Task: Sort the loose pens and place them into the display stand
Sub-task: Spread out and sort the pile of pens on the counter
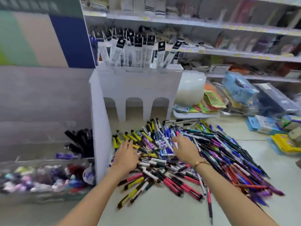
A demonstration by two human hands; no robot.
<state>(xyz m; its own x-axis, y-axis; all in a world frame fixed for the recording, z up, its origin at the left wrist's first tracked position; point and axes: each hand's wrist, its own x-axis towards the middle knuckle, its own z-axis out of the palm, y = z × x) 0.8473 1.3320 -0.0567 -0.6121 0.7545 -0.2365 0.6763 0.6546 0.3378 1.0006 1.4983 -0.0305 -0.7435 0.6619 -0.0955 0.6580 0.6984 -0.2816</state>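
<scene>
Before the white display stand (136,88), I am reaching both hands, left hand (127,154) and right hand (184,150), fingers released, into the pen pile (187,154); sorting is only beginning, and next I need to gather one colour.

Pale tiled floor (162,209) — heap of loose multicoloured pens (187,152), white cardboard display stand (130,88), packaged goods (244,93) beside.

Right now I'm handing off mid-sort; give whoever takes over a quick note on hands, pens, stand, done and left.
Left hand: open, fingers spread on the yellow-grip pens, holding nothing.
Right hand: open, reaching over the blue pens, holding nothing.
Pen pile: loose and mixed on the floor in front of the display stand.
Done: top slots hold packaged items; the three arched bays look empty.
Left: nearly everything; sort by colour, then load the stand.
</scene>
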